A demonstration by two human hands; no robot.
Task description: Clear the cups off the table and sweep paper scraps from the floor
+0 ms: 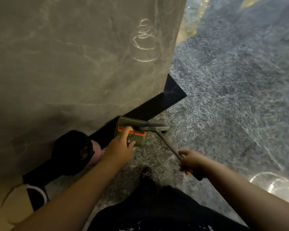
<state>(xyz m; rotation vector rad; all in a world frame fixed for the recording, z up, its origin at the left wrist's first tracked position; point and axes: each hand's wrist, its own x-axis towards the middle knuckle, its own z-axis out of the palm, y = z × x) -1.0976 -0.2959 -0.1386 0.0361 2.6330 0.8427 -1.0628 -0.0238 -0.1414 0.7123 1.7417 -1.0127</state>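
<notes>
1. The left hand (119, 147) grips the dustpan (130, 130) against the wall's dark skirting (148, 109); a tilt could spill scraps.
2. The right hand (193, 163) grips the broom (158, 129) beside the dustpan; a hard flick could scatter scraps, which blur hides here.

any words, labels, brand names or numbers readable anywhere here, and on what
None can be read.
Pale looping scrawl on the grey wall: scribbled curls, no letters to make out.
Small white mark on the dark shoe: too small and blurred to read.
Green dustpan with its orange comb strip, held by the left hand: no label shows.
Brush handle in the right hand: no print shows.
</notes>
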